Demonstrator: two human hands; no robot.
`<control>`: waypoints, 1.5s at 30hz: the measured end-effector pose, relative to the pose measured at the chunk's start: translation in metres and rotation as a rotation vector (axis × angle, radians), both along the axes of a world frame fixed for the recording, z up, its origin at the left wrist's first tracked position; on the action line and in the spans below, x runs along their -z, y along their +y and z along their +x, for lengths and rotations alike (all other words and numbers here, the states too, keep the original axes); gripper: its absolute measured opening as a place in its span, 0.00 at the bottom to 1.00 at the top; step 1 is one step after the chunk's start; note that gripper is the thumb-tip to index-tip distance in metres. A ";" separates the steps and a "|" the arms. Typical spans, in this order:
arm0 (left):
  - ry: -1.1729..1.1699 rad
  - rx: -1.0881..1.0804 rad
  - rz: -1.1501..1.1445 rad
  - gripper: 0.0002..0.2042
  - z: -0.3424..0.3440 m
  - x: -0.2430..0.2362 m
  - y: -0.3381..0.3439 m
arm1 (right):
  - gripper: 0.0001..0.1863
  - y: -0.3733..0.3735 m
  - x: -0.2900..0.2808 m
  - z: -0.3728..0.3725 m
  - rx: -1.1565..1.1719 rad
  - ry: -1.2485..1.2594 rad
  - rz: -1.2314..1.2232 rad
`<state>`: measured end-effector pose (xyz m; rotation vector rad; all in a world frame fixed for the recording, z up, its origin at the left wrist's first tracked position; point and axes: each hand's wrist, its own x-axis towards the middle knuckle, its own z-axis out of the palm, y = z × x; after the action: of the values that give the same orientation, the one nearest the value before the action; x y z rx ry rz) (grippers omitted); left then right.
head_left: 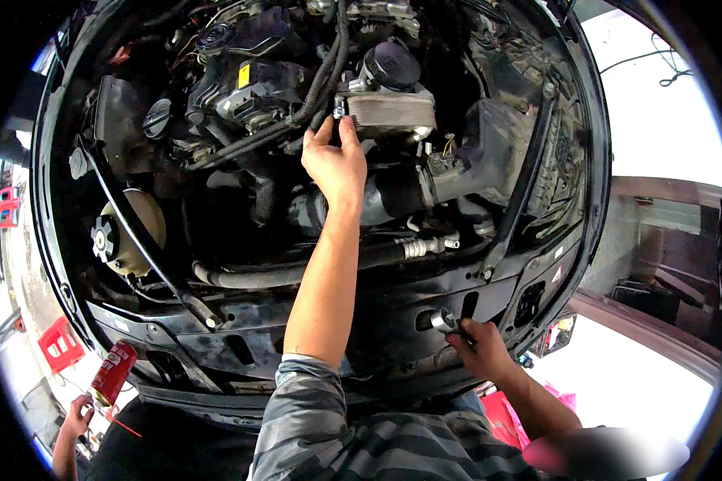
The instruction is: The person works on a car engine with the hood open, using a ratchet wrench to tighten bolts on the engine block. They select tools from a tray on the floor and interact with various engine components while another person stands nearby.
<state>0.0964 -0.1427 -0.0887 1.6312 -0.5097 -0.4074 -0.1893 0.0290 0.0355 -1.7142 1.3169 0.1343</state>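
Observation:
My left hand reaches into the middle of the engine bay, thumb and fingers pinched around a small shiny metal socket. The socket stands upright against the left end of a finned metal oil cooler, below a round black cap. Its lower part is hidden by my fingertips. Thick ribbed black hoses run close by on the left. Over the front panel of the car, my right hand is closed on a ratchet wrench, its round metal head pointing up and left.
At lower left, another person's hand is at a red spray can with a thin red straw. A coolant tank sits at left. Black braces cross both front corners. Red stools stand on the floor at left.

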 end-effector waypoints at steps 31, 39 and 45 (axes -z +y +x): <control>1.366 0.039 0.004 0.13 -0.351 -0.140 0.391 | 0.11 0.173 -0.059 -0.142 0.095 -0.167 -0.131; 1.621 -0.402 -0.033 0.12 -0.387 -0.119 0.464 | 0.14 0.219 -0.059 -0.180 -0.251 -0.199 -0.165; 0.898 -0.742 -0.390 0.13 -0.276 -0.056 0.647 | 0.17 0.240 -0.039 -0.175 -0.554 -0.500 -0.382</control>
<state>-0.1799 0.5043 -0.0324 1.0048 0.6472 -0.3927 -0.3642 0.2690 0.0750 -2.2201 0.4997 -0.2344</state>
